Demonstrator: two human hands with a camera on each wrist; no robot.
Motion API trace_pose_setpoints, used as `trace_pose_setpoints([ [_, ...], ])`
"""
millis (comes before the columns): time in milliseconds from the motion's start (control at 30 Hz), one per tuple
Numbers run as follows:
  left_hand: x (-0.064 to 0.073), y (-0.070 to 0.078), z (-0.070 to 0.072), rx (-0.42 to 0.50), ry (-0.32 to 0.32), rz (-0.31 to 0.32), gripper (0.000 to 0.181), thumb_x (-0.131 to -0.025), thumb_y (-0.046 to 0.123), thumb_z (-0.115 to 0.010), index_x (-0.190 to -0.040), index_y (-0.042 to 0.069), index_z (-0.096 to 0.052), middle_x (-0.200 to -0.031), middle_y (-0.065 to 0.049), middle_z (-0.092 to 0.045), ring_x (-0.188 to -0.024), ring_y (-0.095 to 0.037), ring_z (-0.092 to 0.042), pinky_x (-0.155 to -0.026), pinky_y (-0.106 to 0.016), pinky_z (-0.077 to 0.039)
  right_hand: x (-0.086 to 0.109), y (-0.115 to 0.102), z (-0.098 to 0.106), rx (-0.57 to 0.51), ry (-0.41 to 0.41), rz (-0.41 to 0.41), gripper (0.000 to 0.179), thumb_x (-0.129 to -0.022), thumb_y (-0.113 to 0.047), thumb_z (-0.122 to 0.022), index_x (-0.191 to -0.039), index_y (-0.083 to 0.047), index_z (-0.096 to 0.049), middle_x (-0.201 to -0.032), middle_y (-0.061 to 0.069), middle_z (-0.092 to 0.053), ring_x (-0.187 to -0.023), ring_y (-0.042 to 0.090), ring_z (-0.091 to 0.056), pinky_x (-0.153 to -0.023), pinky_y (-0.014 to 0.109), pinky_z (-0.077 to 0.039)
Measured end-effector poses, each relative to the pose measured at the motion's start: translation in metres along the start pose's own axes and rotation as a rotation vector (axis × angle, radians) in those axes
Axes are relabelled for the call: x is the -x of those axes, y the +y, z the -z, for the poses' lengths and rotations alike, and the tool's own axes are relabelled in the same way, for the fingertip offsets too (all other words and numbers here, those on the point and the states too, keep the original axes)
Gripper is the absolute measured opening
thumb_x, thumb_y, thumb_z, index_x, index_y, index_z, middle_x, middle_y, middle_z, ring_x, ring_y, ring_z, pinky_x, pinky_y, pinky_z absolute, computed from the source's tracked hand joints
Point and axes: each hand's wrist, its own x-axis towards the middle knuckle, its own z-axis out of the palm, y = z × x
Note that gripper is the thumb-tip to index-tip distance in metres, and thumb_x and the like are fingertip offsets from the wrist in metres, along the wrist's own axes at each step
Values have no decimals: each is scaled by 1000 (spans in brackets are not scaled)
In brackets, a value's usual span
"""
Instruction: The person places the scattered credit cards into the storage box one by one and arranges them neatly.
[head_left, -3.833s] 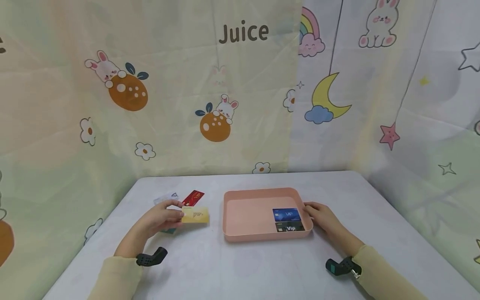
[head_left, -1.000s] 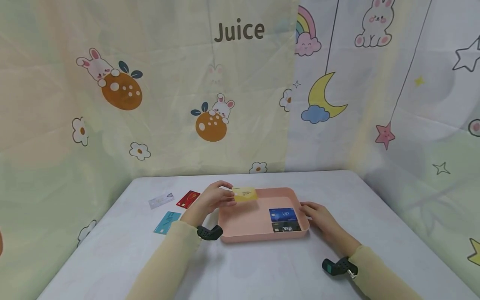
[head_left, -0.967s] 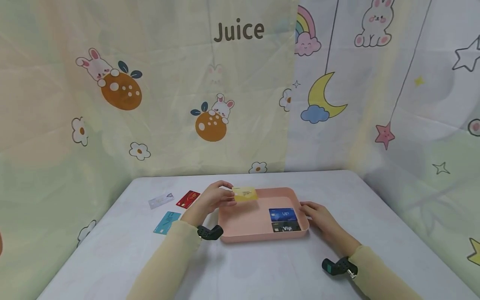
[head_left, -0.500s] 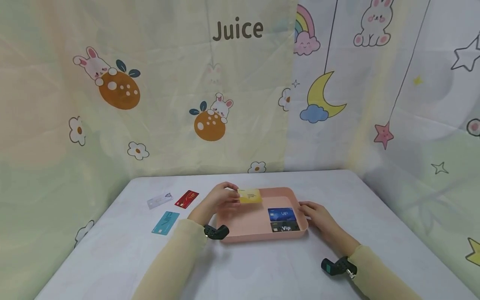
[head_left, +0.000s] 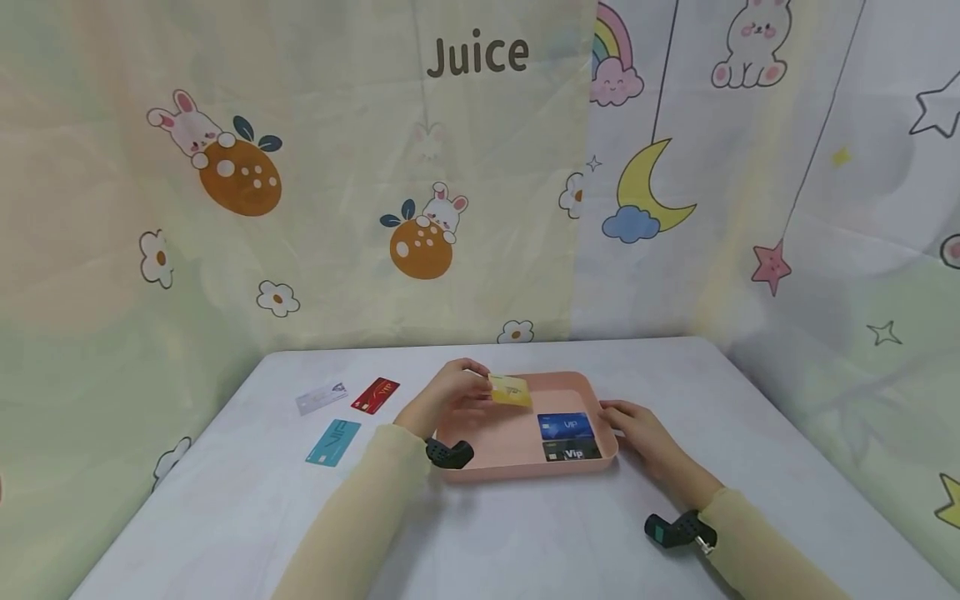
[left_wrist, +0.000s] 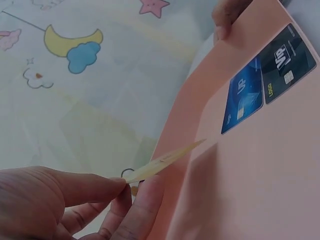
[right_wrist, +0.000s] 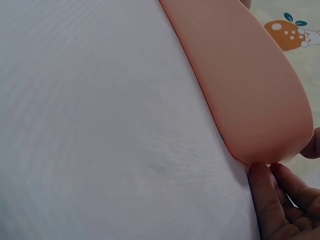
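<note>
In the head view my left hand [head_left: 457, 385] pinches a yellow card [head_left: 511, 390] by its left end, above the back left part of a pink tray [head_left: 495, 473]. Seen from the left wrist, the yellow card [left_wrist: 165, 161] is tilted between thumb and fingers, clear of the tray floor, its shadow below it. Inside the tray at the right lie a blue VIP card [head_left: 566, 426] and, in front of it, a black Vip card [head_left: 572, 451]. My right hand [head_left: 637, 425] grips the tray's right wall; in the right wrist view its fingertips [right_wrist: 260, 172] touch the tray's outside.
On the white table [head_left: 525, 542], left of the tray, lie a red VIP card [head_left: 376, 396], a pale whitish card [head_left: 322, 398] and a teal VIP card [head_left: 333, 442]. A printed curtain [head_left: 337, 167] hangs behind the table.
My left hand has carried the yellow card from beside the other cards on the left to over the tray, still drifting right, and the card has turned slightly. The right hand stays at the tray.
</note>
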Motion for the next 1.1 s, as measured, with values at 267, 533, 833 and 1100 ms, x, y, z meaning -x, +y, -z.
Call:
trace_pose_setpoints([
  [267,-4,-3,-10,40,-26,-16,28,-95,-3,-67,-121,-4,-60,-125,-25,-61,-86,-25,-73,-83,-39,-62,0,3,2,-41,-13,19,58,-107,-32,-51,-152,4,-43,-158,27,-41,-143,44,-44,-113,54,-44],
  [533,-6,-4,-18,42,-17,-5,23,-95,-2,-67,-116,-6,-60,-126,-28,-62,-80,-24,-74,-88,-42,-61,-1,4,1,-46,-13,18,58,-106,-32,-52,-151,4,-45,-158,27,-41,-142,44,-45,-113,55,-44],
  [833,-5,-3,-26,16,16,-4,22,-93,-3,-70,-114,-7,-63,-129,-29,-59,-97,-34,-76,-91,-42,-60,0,4,0,-37,-13,19,57,-106,-32,-52,-150,4,-45,-157,27,-42,-142,44,-45,-113,55,-43],
  [1100,-6,1,-30,32,25,50,18,-94,-4,-66,-112,-7,-64,-134,-30,-58,-102,-34,-74,-91,-40,-60,1,3,1,-44,-12,30,57,-107,-31,-52,-150,5,-45,-158,27,-42,-142,44,-45,-114,55,-43],
])
